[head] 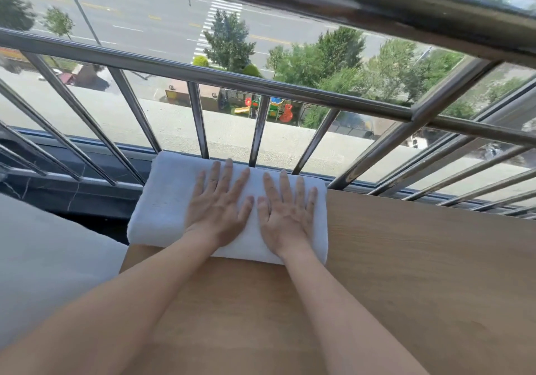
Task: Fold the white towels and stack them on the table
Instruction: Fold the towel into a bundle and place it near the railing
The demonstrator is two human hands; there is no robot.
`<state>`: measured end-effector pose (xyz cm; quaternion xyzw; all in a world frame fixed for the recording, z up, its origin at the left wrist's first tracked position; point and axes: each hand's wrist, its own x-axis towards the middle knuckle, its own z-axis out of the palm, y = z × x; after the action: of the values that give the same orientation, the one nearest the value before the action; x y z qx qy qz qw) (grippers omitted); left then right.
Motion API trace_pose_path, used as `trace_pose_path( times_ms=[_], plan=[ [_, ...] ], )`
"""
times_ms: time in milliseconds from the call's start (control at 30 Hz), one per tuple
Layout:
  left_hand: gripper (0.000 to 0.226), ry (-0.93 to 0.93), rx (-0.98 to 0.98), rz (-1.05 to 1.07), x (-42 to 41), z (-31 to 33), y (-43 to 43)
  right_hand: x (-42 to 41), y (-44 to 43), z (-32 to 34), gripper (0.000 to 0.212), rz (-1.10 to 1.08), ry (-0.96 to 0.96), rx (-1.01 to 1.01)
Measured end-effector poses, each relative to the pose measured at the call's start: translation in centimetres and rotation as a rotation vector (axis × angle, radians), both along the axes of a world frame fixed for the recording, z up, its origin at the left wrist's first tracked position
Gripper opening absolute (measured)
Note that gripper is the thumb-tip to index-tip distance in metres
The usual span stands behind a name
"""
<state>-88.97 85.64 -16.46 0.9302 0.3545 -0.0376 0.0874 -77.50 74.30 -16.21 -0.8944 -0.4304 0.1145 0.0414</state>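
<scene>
White towel (162,200), folded into a thick rectangle, is lying under both my palms at the far end of the wooden table (406,258). The table is stretching away to the right of my right hand (285,209) and back beneath my forearms. I am pressing the towel flat with that hand and my left hand (219,205). Both are spread wide, fingers straight and pointing away from me, thumbs nearly meeting; neither is gripping anything. More towel is showing left of my left hand than right of my right. A ring (213,181) is sitting on a left finger. Just beyond my fingertips a steel railing (203,73) is standing, with a playground (261,109) showing between its bars. Left of my left forearm some white bedding (43,252) is lying, blurred.
</scene>
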Motion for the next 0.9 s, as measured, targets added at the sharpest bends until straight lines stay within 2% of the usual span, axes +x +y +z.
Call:
trace_pose_path(
  times_ms=[133, 267, 433, 567, 733, 900],
  plan=[
    [0.066, -0.029, -0.025, 0.001, -0.4, 0.2, 0.0, -0.6, -3.3, 0.7, 0.06, 0.082, 0.02, -0.036],
    [0.064, -0.027, -0.031, 0.004, -1.4, 0.3, -1.7, -2.9, -9.1, 1.4, 0.06, 0.07, 0.041, -0.047],
    [0.078, -0.047, -0.054, -0.013, -4.3, 0.9, -7.4, -4.1, -16.2, 3.2, 0.058, 0.073, 0.109, -0.087],
    [0.075, 0.051, -0.167, -0.063, -3.4, 2.9, -12.6, -2.3, -20.6, 6.0, 0.059, -0.018, 0.125, -0.012],
    [0.059, 0.342, -0.139, -0.357, -2.7, 7.5, -19.4, -0.1, -28.0, 9.6, 0.057, -0.065, 0.125, 0.039],
    [0.057, 0.31, -0.082, -0.403, -0.8, 10.8, -27.5, 3.1, -38.3, 13.2, 0.058, -0.118, 0.085, 0.082]
  ],
)
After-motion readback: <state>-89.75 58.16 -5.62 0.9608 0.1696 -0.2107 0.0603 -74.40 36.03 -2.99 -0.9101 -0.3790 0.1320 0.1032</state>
